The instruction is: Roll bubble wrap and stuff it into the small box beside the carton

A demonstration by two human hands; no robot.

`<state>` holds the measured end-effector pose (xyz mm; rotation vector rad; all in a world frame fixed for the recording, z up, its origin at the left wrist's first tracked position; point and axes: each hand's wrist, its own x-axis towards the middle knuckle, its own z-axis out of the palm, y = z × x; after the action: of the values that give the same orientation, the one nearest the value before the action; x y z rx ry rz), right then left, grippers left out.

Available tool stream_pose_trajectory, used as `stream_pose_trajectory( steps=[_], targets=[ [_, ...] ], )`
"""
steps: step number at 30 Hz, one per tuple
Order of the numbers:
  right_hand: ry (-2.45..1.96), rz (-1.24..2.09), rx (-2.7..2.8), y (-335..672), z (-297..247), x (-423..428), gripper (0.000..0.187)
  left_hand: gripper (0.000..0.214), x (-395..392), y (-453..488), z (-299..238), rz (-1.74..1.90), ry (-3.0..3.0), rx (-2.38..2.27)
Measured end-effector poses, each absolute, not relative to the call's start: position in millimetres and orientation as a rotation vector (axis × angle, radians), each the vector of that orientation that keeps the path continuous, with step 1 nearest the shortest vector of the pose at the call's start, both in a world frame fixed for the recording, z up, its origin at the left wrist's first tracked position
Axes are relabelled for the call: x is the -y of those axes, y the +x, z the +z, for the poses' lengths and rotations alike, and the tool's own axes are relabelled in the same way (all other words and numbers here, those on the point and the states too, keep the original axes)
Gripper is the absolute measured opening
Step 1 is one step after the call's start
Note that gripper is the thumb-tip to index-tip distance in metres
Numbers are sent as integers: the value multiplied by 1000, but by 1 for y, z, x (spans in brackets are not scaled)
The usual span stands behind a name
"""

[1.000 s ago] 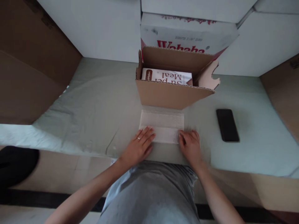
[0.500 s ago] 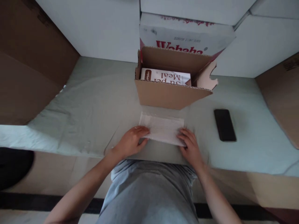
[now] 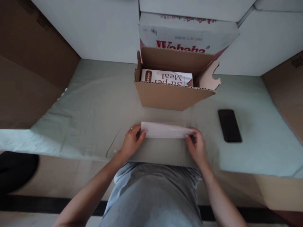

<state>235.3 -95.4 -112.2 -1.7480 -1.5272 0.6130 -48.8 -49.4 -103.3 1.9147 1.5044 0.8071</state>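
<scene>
A white bubble-wrap sheet (image 3: 165, 130) lies folded into a narrow strip on the grey-green table cover (image 3: 94, 110), just in front of me. My left hand (image 3: 131, 142) pinches its left end and my right hand (image 3: 196, 145) pinches its right end, both with fingers closed on the sheet. Beyond the strip stands an open brown cardboard box (image 3: 172, 94). Inside it lies a white packet printed "Super Meal" (image 3: 165, 77).
A black phone (image 3: 229, 125) lies flat to the right of the box. A white carton with red lettering (image 3: 187, 34) stands behind the box. Large brown cartons (image 3: 30, 63) flank the table at left and right. A dark object (image 3: 16, 168) sits on the floor at left.
My hands went from pressing flat on the sheet to gripping its near edge. They lifted that edge and folded it away from me, so the sheet became a narrow strip.
</scene>
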Motion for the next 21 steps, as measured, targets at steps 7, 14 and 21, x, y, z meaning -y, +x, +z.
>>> stream_pose_trajectory(
  steps=[7, 14, 21],
  targets=[
    [-1754, 436, 1645, 230, -113, 90, 45, 29, 54, -45, -108, 819, 1874, -1607],
    [-1729, 430, 1701, 231, -114, 90, 43, 28, 62, -45, -97, 856, 1605, -1545],
    [-1726, 236, 1838, 232, -112, 84, 40, 23, 59, -45, -101, 809, 1867, -1630]
  ],
)
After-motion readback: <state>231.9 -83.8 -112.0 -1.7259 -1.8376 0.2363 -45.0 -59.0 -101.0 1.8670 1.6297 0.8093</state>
